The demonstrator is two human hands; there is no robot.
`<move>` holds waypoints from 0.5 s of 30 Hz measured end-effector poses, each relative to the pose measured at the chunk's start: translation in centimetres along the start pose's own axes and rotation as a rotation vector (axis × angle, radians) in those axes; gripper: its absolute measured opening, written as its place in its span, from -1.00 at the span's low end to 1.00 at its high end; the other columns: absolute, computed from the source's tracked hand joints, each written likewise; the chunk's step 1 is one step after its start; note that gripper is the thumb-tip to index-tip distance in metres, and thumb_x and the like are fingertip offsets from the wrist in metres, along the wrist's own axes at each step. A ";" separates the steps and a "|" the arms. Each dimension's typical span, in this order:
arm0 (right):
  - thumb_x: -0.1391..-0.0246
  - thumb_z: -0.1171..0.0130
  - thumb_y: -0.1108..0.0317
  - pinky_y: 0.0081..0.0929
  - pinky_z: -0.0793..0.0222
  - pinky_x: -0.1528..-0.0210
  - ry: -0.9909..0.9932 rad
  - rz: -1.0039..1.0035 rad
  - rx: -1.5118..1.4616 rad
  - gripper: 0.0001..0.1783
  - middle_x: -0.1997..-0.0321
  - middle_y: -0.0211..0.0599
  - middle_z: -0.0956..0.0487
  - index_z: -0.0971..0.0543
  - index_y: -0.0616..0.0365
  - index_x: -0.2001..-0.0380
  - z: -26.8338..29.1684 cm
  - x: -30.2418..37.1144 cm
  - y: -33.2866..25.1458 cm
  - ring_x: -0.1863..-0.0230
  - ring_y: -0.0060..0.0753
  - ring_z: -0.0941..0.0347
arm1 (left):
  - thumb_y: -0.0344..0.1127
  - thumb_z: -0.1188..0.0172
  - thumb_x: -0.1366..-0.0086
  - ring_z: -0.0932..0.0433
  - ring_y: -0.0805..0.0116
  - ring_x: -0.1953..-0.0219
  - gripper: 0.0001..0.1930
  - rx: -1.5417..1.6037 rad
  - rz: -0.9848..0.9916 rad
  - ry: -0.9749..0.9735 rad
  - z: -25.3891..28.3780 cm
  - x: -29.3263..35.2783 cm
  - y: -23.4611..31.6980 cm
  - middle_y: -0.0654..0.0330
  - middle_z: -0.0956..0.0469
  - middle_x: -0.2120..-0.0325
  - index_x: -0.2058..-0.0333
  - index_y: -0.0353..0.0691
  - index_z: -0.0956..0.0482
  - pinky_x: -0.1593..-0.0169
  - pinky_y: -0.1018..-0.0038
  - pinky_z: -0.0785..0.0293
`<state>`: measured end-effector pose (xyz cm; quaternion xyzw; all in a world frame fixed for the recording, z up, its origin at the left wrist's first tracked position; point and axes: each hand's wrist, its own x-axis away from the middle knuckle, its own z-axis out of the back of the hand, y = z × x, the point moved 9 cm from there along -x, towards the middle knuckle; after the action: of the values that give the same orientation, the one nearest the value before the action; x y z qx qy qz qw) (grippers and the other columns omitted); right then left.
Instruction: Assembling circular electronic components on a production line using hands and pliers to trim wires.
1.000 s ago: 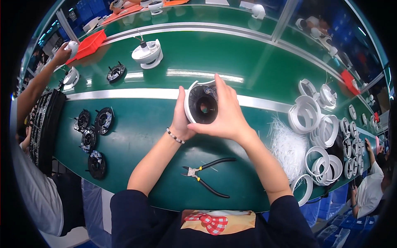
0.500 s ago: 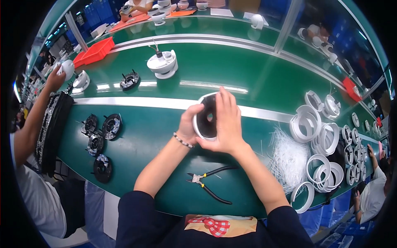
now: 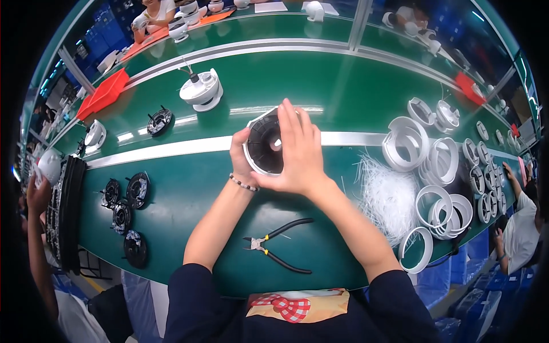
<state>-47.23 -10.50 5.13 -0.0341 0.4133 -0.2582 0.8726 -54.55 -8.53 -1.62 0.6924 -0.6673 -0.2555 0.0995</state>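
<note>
Above the middle of the bench I hold a round white-rimmed housing (image 3: 263, 146) with a dark, ribbed inside and a small bright hole at its centre. My left hand (image 3: 240, 153), with a beaded bracelet at the wrist, grips its left edge. Across its right part lies my right hand (image 3: 300, 151), fingers stretched upward and thumb at the lower rim. The housing's right side is hidden behind that hand. Below, on the green mat, diagonal cutting pliers (image 3: 258, 244) with black handles lie with their jaws apart, touched by neither hand.
Several black round parts with wires (image 3: 122, 217) lie left. White rings (image 3: 416, 250) and a heap of thin clear strips (image 3: 390, 197) cover the right. Beyond a metal strip (image 3: 166, 150) stand a white lamp-like unit (image 3: 201, 90) and a red tray (image 3: 104, 94). Co-workers sit around.
Both hands have brought the housing slightly left and turned its dark inside more toward me. The view has shifted. At the left, the co-worker's hand with a white part has come lower.
</note>
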 end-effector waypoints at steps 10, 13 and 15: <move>0.37 -0.22 -0.15 0.16 0.24 -0.16 -0.553 0.000 -0.055 0.06 -0.24 0.11 0.12 -0.04 0.26 -0.12 -0.6 5.3 -3.1 -0.26 0.12 0.20 | 0.02 0.16 -0.08 -0.42 0.11 0.19 -0.47 0.053 0.102 0.384 9.9 -8.0 -2.9 -0.03 -0.44 0.25 0.19 -0.38 -0.38 0.02 0.24 -0.31; 0.45 -0.26 -0.16 0.14 0.22 -0.16 -0.881 0.058 -0.188 0.07 -0.21 0.11 0.03 -0.13 0.31 -0.08 -1.8 11.5 -6.2 -0.23 0.14 0.13 | -0.06 0.12 -0.09 -0.40 0.11 0.15 -0.53 -0.100 -0.040 0.486 13.0 -12.1 -2.4 -0.04 -0.43 0.21 0.21 -0.39 -0.37 -0.01 0.24 -0.27; 0.50 -0.32 -0.09 0.15 0.18 -0.14 -1.003 0.085 -0.127 0.08 -0.20 0.10 0.00 -0.13 0.33 -0.07 -2.3 13.8 -6.9 -0.21 0.13 0.10 | -0.15 0.13 -0.12 -0.43 0.18 0.18 -0.64 -0.162 -0.046 0.531 14.8 -13.8 -1.6 0.01 -0.46 0.26 0.27 -0.36 -0.40 0.04 0.30 -0.31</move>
<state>-44.58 -22.70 -4.16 -0.1903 -0.0407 -0.1488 0.9695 -60.11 8.13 -11.92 0.7400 -0.5793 -0.1197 0.3202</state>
